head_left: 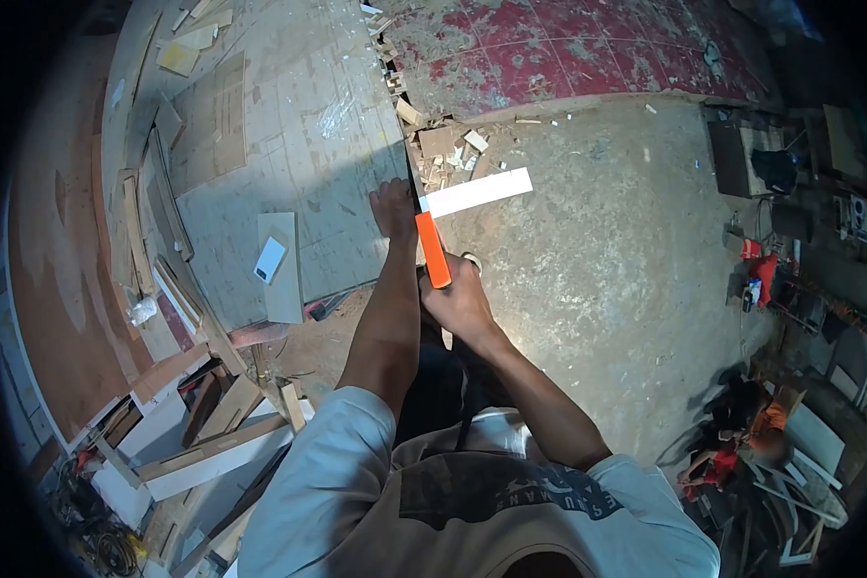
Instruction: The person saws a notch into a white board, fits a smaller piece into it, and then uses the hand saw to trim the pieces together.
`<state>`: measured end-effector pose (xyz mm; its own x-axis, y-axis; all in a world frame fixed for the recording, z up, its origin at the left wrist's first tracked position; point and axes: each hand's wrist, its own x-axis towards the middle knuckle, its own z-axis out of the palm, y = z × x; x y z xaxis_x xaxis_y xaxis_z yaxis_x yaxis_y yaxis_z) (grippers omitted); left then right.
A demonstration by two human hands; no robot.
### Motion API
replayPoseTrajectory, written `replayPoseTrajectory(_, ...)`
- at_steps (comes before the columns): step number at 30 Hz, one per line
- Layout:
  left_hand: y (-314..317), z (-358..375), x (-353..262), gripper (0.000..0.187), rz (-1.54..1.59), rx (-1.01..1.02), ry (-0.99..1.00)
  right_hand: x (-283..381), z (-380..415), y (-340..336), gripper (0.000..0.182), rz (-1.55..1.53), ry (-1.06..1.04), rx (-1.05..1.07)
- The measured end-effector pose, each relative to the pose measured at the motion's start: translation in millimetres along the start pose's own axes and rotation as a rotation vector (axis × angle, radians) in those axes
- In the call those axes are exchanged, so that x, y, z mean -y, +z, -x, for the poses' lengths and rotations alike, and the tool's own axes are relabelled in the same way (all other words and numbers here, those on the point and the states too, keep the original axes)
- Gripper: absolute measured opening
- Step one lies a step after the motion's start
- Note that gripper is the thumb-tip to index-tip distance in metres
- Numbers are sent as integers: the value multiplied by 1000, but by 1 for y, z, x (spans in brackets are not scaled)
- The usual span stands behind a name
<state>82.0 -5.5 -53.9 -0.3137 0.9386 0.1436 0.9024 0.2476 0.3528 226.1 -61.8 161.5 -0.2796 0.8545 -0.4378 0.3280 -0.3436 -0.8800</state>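
Note:
My right hand is closed round the orange handle of a handsaw. Its dark, narrow blade points away from me along the worktable's edge. A white board sticks out to the right past that edge, with the saw lying across its left end. My left hand rests at the table edge just left of the blade, fingers curled down over the board's end. The hand hides that end, and how deep the blade sits in the board cannot be seen.
The worktable carries a white phone on a pale board. Wood offcuts litter the floor beyond the saw. Planks are piled at lower left. Another person is low at the right.

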Motion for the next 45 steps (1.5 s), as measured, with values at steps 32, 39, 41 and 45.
replayPoseTrajectory(32,-14,-3,-11,6,-5,-29,-74,-7,25,2,18,55,46,-41)
replayPoseTrajectory(39,-12,-1,-6,5,13,-39,-38,-5,25,3,18,93,12,-30)
replayPoseTrajectory(41,-14,-3,-7,5,8,-35,-45,-6,25,3,18,98,4,-35)
replayPoseTrajectory(45,-12,-4,-10,7,9,-60,-74,-8,24,2,19,80,58,-37)
